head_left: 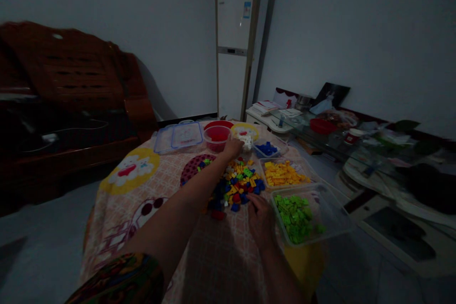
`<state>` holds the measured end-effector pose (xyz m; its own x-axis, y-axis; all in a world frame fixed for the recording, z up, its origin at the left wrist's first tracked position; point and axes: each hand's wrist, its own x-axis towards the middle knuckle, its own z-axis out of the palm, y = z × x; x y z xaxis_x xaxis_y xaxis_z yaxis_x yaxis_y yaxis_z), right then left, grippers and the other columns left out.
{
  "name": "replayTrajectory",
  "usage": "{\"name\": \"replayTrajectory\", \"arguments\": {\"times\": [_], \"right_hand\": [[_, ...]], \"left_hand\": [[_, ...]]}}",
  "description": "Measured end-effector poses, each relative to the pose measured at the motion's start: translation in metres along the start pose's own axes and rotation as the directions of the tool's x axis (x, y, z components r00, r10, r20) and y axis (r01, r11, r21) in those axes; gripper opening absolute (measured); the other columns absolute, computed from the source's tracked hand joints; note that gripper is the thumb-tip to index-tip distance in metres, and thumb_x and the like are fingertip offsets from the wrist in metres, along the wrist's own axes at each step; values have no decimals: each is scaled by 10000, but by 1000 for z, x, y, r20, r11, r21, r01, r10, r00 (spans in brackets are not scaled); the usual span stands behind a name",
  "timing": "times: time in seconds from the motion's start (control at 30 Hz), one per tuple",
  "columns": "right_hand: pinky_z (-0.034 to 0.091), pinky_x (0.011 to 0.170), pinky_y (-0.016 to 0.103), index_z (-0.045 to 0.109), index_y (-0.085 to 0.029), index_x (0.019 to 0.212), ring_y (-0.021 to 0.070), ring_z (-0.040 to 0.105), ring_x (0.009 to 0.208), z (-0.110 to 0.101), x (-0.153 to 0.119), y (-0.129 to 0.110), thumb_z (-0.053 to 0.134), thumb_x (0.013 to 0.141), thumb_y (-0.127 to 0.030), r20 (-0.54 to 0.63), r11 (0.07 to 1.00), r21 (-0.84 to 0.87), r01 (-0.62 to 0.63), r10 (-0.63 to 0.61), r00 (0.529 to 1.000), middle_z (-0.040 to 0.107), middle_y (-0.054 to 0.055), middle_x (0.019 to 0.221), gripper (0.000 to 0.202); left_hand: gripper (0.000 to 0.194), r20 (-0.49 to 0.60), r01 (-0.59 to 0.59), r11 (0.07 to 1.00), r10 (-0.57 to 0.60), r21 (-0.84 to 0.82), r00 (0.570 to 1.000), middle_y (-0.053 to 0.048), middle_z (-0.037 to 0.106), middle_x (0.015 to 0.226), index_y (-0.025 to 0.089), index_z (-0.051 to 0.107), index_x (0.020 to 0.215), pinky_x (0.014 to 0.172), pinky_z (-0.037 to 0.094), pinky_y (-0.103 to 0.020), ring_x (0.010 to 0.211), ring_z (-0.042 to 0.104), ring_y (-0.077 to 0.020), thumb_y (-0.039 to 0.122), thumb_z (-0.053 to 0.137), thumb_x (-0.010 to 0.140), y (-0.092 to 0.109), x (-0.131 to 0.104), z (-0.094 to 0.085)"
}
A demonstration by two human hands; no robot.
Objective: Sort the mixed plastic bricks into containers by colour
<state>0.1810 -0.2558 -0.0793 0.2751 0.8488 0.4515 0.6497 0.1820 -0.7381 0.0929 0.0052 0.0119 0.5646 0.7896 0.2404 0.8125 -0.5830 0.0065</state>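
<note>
A mixed pile of toy building bricks (240, 183) in yellow, blue, green and red lies at the middle of the cloth-covered table. My left hand (233, 148) reaches across the pile, beside the white bricks (246, 140); whether its fingers hold anything is hard to see. At the near right edge of the pile is my right hand (260, 218), fingers stretched toward the blue bricks, nothing visible in its grasp. Sorted bricks fill clear plastic containers on the right: blue bricks (266, 148), yellow bricks (285, 173) and green bricks (295, 216).
A clear round tub (217, 138) with red contents stands beyond my left forearm. Blue-edged clear lids (180, 137) lie at the table's far left. A wooden bench (71, 76) is on the left, a cluttered glass-topped stand (320, 130) on the right. Behind stands a tall white cabinet-like unit (233, 80).
</note>
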Motion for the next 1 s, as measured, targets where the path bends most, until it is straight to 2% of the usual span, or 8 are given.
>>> {"name": "replayTrajectory", "arguments": {"times": [0.17,0.37,0.6,0.7,0.77,0.87,0.93,1.0], "right_hand": [[498,1006,391,760,-197,1101,219,652,1090,0,0,-1,468,867,-150,10,1000,-1,-2,2,1000,737,96,1136,377],[497,1009,390,763,-213,1091,215,653,1085,-1,0,-1,471,858,-139,1,1000,-6,13,-13,1000,738,87,1130,381],[501,1008,382,767,-215,1062,210,663,1072,2,1,3,471,841,-125,-16,1000,9,26,-26,1000,745,83,1108,380],[499,1014,382,760,-210,1085,211,657,1091,3,1,5,475,838,-126,-3,999,-4,38,-38,999,738,87,1135,386],[496,1019,379,757,-210,1094,209,653,1103,3,1,6,471,830,-118,6,999,-13,40,-40,999,736,84,1143,399],[496,1019,378,758,-205,1087,210,654,1100,3,1,5,469,831,-119,1,999,-20,41,-41,999,738,86,1136,396],[498,1014,383,760,-201,1079,213,658,1091,3,1,4,471,838,-127,-9,999,-21,43,-43,999,740,92,1129,384],[500,1012,389,763,-200,1070,217,662,1082,3,1,3,471,838,-125,-17,999,-21,42,-42,999,744,95,1120,380]], "left_hand": [[319,-1,16,1000,-16,-11,1000,-150,751,1053,151,762,974,1161,257,-553,1031,680,-266,80,470,865,3,1,4],[337,29,-21,999,22,-40,999,-119,761,1073,192,774,1016,1137,315,-502,1027,688,-253,92,503,841,1,-8,0],[285,80,-38,997,43,-67,996,-101,779,989,179,788,943,1077,394,-428,980,694,-241,132,523,850,7,-14,-9],[297,62,-46,996,51,-78,997,-118,760,1076,173,772,1042,1071,416,-418,1040,683,-252,153,533,866,8,-19,-11],[360,-25,-47,993,45,-107,999,-131,711,1219,180,718,1186,1096,402,-424,1143,642,-261,165,554,866,5,-23,-12],[438,-172,47,987,-74,-154,982,-145,616,1371,175,607,1336,1123,376,-435,1260,567,-262,200,510,909,-5,-29,-14],[452,-172,175,973,-200,-151,965,-175,607,1365,143,574,1355,1107,382,-444,1264,559,-281,234,501,919,-15,-32,-15],[456,-111,265,958,-277,-110,955,-199,642,1288,121,590,1320,1077,392,-449,1222,583,-302,262,548,888,-27,-34,-15]]}}
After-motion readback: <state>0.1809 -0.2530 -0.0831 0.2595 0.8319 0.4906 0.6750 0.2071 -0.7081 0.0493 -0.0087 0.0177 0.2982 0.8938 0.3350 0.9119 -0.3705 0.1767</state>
